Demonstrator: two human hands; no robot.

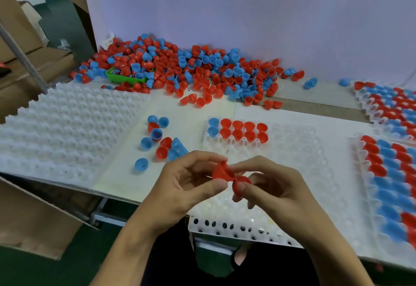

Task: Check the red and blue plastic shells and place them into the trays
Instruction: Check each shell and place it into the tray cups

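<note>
Above the worktop's (281,116) near edge, left hand (191,179) pinches one red shell (221,172), right hand (270,184) another (240,185), over the tray (292,150).

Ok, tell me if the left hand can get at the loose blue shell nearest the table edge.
Probably yes: the blue shell lies in the open, but the left hand first has to free itself of a red shell.
</note>
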